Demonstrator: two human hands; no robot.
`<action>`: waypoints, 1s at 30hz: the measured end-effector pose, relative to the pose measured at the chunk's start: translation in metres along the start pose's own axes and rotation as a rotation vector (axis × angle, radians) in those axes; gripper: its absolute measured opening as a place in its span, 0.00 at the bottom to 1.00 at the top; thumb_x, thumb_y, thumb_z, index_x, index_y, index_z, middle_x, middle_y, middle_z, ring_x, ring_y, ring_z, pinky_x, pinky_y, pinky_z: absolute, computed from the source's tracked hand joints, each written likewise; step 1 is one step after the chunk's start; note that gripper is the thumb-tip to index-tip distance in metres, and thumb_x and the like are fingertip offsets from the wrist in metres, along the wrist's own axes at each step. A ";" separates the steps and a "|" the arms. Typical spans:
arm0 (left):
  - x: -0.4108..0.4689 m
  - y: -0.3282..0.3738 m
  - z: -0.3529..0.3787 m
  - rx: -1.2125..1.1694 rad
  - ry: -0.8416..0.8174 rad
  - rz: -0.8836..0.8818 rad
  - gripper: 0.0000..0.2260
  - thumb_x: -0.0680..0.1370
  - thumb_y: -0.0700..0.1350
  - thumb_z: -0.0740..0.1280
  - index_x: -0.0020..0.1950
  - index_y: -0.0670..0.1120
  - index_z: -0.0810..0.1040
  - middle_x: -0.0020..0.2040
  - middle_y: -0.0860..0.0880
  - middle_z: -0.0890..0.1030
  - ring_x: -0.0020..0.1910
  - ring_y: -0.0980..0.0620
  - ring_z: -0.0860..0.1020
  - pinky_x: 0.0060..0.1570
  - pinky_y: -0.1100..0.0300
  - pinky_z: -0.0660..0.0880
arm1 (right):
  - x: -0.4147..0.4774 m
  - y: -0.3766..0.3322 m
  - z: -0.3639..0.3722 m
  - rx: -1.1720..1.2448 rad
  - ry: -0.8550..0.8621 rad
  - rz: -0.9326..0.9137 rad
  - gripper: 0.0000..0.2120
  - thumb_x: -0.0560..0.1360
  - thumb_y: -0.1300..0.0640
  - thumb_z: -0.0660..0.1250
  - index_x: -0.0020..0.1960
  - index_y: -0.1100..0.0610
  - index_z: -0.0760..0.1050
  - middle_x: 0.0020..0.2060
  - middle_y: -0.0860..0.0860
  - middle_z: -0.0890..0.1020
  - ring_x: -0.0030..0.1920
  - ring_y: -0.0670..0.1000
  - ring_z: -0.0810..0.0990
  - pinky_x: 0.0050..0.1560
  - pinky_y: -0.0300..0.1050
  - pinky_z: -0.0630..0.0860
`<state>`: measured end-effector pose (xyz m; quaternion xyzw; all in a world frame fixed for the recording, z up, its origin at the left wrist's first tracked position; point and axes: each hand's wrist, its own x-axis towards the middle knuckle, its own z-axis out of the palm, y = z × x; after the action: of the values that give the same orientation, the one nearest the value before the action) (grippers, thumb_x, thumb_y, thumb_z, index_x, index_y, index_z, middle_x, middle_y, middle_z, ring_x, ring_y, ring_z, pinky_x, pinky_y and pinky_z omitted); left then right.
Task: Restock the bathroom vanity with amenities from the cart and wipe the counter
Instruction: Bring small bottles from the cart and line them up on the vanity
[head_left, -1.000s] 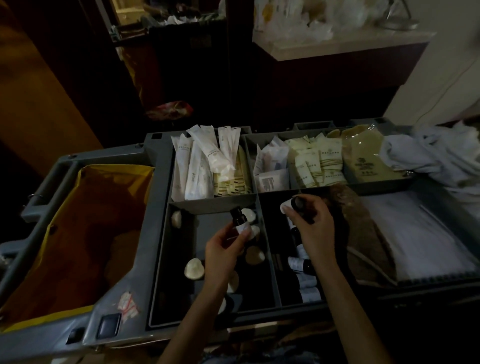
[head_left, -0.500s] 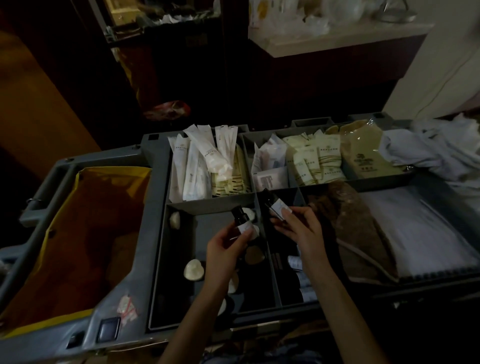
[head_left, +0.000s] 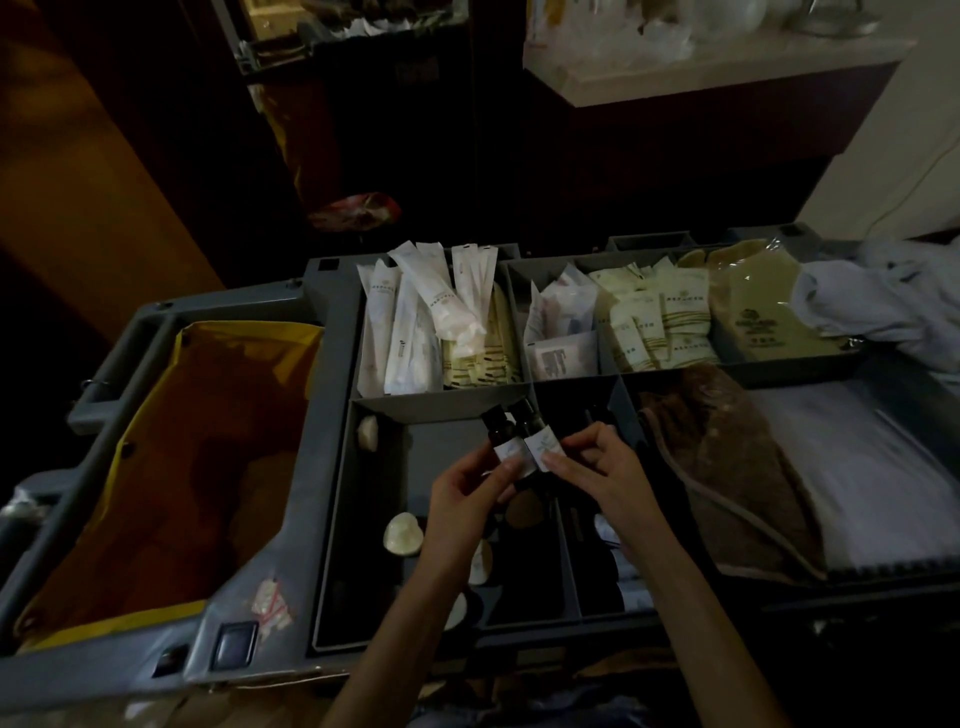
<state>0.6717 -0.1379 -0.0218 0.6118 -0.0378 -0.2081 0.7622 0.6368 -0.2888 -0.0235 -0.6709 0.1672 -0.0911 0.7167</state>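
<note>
Two small dark amenity bottles with white labels stand side by side above the grey cart tray (head_left: 332, 519). My left hand (head_left: 462, 501) grips the left bottle (head_left: 501, 436) by its lower part. The right bottle (head_left: 535, 441) touches the left one, with my right hand (head_left: 608, 473) pinching it at the label. Both hands hover over the divider between the two front compartments. More small bottles (head_left: 618, 561) lie in the narrow compartment under my right forearm, partly hidden.
White sachets (head_left: 415, 322) and cream packets (head_left: 660, 322) fill the rear compartments. Round soaps (head_left: 402, 535) lie in the front-left compartment. A yellow-lined bag (head_left: 171, 452) hangs at the cart's left; a brown cloth (head_left: 727, 457) and white linen (head_left: 872, 467) lie right. A pale vanity counter (head_left: 701, 73) stands beyond.
My right hand lifted a bottle out of the narrow compartment and carried it left until it met the bottle in my left hand. The left hand barely moved.
</note>
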 end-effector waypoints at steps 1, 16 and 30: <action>0.000 0.000 0.000 0.001 -0.004 0.004 0.09 0.76 0.41 0.66 0.55 0.47 0.81 0.50 0.48 0.85 0.51 0.50 0.83 0.45 0.64 0.77 | 0.000 0.000 -0.001 0.004 0.001 -0.009 0.07 0.72 0.65 0.71 0.43 0.63 0.73 0.38 0.55 0.81 0.37 0.43 0.81 0.39 0.34 0.77; 0.001 -0.005 0.000 0.016 -0.018 0.001 0.11 0.78 0.41 0.65 0.59 0.46 0.80 0.53 0.48 0.84 0.55 0.51 0.81 0.51 0.61 0.77 | 0.000 -0.005 -0.005 0.039 -0.096 0.022 0.12 0.73 0.68 0.68 0.53 0.56 0.79 0.40 0.43 0.85 0.44 0.40 0.83 0.43 0.31 0.77; -0.017 0.005 0.014 0.143 -0.386 -0.018 0.10 0.76 0.42 0.66 0.56 0.47 0.81 0.50 0.54 0.85 0.52 0.57 0.82 0.45 0.69 0.76 | -0.077 -0.027 -0.012 -0.028 0.287 0.032 0.07 0.71 0.61 0.73 0.48 0.52 0.82 0.42 0.45 0.86 0.46 0.43 0.84 0.45 0.33 0.76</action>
<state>0.6534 -0.1438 -0.0102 0.6135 -0.1922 -0.3251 0.6936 0.5635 -0.2748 0.0114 -0.6583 0.2797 -0.1725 0.6772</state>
